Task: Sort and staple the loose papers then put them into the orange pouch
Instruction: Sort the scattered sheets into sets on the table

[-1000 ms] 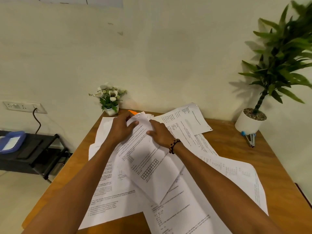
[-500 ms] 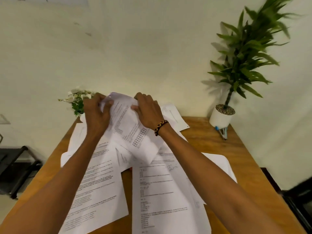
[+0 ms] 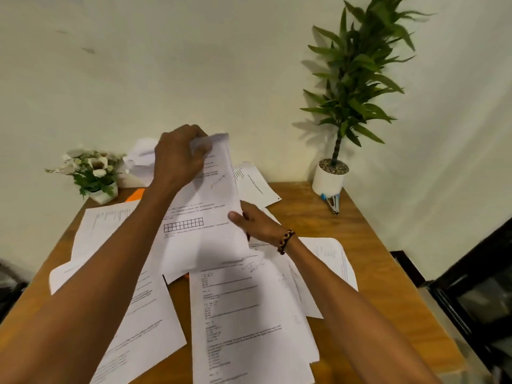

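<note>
The wooden table (image 3: 346, 239) serves as the landmark. On its near part lie loose printed papers (image 3: 249, 322), overlapping one another and spread from the near left to the near right; one sheet (image 3: 332, 259) reaches toward the table's right side.

Above the middle of the table, both forearms extend forward. The right hand (image 3: 257, 224), with a braided bracelet (image 3: 286, 241) at the wrist, grips the right edge of a lifted sheet (image 3: 205, 234): the thumb lies on the printed face and the other fingers curl behind it. This sheet carries a row of small boxes and rises clear of the papers below, its lower edge hanging just over them.

The left hand (image 3: 178, 159) is raised higher, over the far part of the table. Its fingers are curled and pinch the top edge of the lifted sheet, which is crumpled at that point.

At the far left of the table, a corner of the orange pouch (image 3: 135, 194) shows from under the papers. Just beyond it stands a small flower pot (image 3: 92, 173). Another sheet (image 3: 255, 184) lies at the far middle. At the far right corner stands a white pot with a tall green plant (image 3: 352, 87), and a stapler (image 3: 332, 203) with a blue end lies touching the pot's base.
</note>
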